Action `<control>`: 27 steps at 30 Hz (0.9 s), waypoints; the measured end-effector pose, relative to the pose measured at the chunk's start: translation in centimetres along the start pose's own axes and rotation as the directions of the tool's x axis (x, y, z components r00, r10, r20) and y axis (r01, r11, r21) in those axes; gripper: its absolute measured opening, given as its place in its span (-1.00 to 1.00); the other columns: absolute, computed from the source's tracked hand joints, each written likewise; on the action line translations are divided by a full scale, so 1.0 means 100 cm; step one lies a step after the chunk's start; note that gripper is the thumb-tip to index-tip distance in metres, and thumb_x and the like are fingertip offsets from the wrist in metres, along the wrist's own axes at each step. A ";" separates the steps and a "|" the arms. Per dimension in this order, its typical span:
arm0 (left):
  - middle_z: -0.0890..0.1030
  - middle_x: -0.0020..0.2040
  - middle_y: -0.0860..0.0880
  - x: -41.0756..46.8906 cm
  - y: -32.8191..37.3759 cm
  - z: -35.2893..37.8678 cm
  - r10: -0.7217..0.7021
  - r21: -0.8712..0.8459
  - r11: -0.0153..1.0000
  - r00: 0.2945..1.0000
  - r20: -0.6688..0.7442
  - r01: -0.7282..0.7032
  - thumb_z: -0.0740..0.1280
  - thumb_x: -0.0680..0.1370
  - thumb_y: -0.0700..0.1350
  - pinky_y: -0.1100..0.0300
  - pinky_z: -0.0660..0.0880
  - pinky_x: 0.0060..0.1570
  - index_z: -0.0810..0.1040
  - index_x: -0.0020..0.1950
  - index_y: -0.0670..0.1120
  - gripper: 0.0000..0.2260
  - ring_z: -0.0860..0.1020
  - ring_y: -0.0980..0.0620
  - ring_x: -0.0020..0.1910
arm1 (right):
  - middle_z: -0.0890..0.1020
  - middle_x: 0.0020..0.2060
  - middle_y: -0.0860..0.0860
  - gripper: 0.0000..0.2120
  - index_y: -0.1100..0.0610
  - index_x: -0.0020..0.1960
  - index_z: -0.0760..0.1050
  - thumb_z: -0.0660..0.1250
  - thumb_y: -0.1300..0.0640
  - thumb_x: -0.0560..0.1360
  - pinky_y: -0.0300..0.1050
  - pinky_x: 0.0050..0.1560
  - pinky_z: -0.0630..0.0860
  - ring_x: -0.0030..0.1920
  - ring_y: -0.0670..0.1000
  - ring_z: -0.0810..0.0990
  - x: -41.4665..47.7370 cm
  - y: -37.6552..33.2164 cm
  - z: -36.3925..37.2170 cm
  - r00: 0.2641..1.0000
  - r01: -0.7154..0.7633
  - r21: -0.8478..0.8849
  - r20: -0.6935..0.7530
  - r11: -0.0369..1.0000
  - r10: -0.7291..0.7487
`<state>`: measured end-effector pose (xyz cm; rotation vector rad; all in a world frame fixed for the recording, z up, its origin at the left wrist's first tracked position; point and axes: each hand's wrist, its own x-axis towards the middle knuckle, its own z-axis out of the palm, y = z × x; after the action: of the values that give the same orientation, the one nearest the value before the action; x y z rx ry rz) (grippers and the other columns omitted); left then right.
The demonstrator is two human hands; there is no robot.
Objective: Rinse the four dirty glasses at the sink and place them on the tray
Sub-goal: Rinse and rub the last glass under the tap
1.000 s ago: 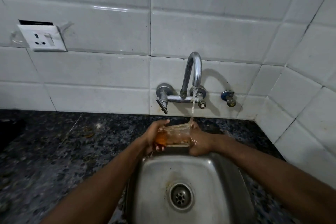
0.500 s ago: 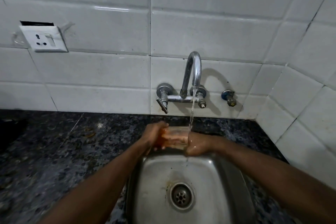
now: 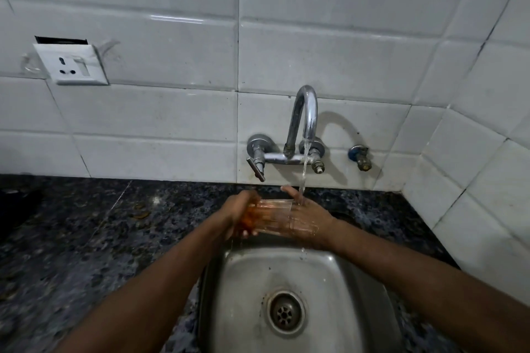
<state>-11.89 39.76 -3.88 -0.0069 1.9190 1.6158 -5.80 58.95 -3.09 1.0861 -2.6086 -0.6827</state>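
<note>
A person's two bare hands hold one clear glass (image 3: 274,215) on its side directly below the tap (image 3: 304,117), over the far edge of a steel sink (image 3: 344,289); a thin stream of water (image 3: 304,172) falls from the tap onto the right hand (image 3: 311,219); the left hand (image 3: 238,213), left of the stream, curls round the glass's orange-stained end; the right hand holds the other end, thumb raised, its fingers blurred through the glass; the drain (image 3: 285,313) sits below the tap, nearer the viewer; a wall socket (image 3: 71,64) is far left of the tap, a small valve (image 3: 360,156) just right of it; dark speckled counter (image 3: 86,238) spreads below.
</note>
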 end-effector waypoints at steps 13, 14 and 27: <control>0.62 -0.21 -0.15 -0.011 0.004 0.013 0.168 -0.054 0.981 0.961 -0.219 -0.184 0.21 0.63 -0.05 0.24 0.36 -0.60 0.54 -0.02 -0.19 -0.77 0.58 -0.01 -0.45 | 0.44 0.41 -0.09 -0.23 -0.16 0.46 0.30 0.51 0.12 0.32 0.28 0.50 -0.02 0.36 0.00 0.47 0.009 -0.005 -0.013 0.981 -0.026 -0.053 0.192 0.998 0.035; 0.62 -0.22 -0.16 -0.009 0.004 0.012 0.173 -0.035 0.982 0.957 -0.235 -0.186 0.22 0.61 -0.05 0.25 0.34 -0.61 0.54 -0.04 -0.19 -0.77 0.56 -0.02 -0.47 | 0.46 0.39 -0.06 -0.20 -0.15 0.45 0.30 0.50 0.13 0.28 0.28 0.49 0.12 0.35 0.01 0.46 0.008 -0.007 -0.008 0.981 -0.094 0.117 0.180 0.989 0.072; 0.60 -0.29 -0.18 0.000 0.000 0.014 0.079 -0.139 0.983 0.965 -0.251 -0.117 0.23 0.58 -0.03 0.29 0.30 -0.63 0.53 -0.10 -0.17 -0.78 0.52 -0.07 -0.52 | 0.61 0.23 -0.08 -0.30 -0.12 0.34 0.48 0.57 0.15 0.24 0.28 0.42 0.20 0.17 0.01 0.61 0.001 -0.007 -0.019 0.986 -0.117 0.133 0.130 0.984 0.100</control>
<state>-11.22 41.02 -3.94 -0.1855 1.9982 1.9017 -4.71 57.78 -1.78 0.9575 -2.8348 -0.5668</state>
